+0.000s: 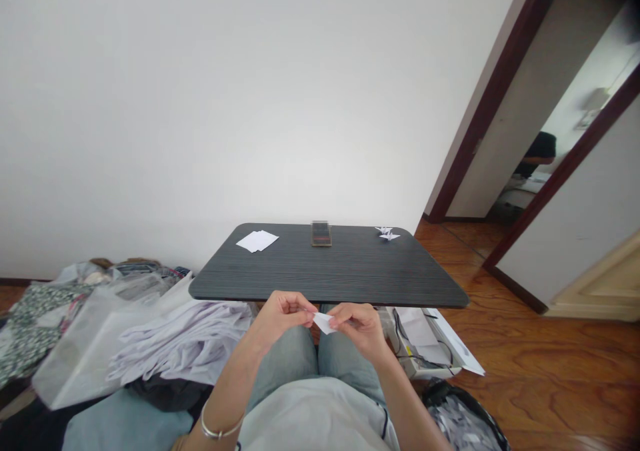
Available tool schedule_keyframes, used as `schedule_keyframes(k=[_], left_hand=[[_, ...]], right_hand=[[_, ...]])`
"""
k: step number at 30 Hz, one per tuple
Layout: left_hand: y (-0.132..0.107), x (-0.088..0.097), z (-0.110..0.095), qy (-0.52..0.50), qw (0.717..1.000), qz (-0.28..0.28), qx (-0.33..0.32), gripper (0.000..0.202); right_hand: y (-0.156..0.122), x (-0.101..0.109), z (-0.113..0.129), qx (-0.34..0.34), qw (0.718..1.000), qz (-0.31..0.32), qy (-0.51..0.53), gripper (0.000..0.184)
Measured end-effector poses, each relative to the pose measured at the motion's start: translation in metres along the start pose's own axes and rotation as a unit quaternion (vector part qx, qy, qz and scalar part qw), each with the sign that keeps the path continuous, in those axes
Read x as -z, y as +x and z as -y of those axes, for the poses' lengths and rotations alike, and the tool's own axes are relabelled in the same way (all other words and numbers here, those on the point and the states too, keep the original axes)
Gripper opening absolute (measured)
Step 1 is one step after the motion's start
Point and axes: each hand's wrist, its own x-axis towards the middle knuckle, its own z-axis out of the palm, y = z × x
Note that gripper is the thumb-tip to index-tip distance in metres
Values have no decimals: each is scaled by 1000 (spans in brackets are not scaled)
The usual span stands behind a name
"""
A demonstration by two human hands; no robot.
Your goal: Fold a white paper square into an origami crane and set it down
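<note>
A small folded piece of white paper (325, 323) is held between my two hands, just off the near edge of the dark table (320, 271) and above my lap. My left hand (286, 312) pinches its left corner between thumb and fingers. On the other side, my right hand (361, 326) grips the right edge with thumb and forefinger. A stack of white paper squares (257, 240) lies at the table's far left. Folded paper cranes (389, 235) sit at its far right corner.
A phone-like dark rectangle (321, 234) rests at the back middle of the table. Heaped clothes (185, 341) lie to the left. On the right are a white box with cables (425, 344) and a black bag of scraps (465, 418). A doorway (500, 104) opens beyond.
</note>
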Motion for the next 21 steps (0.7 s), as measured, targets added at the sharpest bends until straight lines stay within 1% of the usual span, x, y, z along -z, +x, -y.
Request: schedule_keyframes(k=[3,6,12,14,17,21], left_hand=[[0,-1,-1,4,1000,-3,-4,14],[0,-1,0,17,1000,-10,-9,14],[4,1,5,47,998,-36,-29,11],[6,2,7,53,998,-31,-32,13],[7,3,8,52,998,-17,-32,24],[9,4,12,65,997,-31,-22,22]], right_hand=[[-1,-2,-1,-26,1000,-17,4,11],[-2,-7,0,-62,997,-42,19,13],[2,-14,5,-165,983,-61,47,13],[3,-15,6,-174,981,-64,54,13],[5,-15,6,-167,982,-73,39,12],[5,-14,9,-151,986,-71,-14,7]])
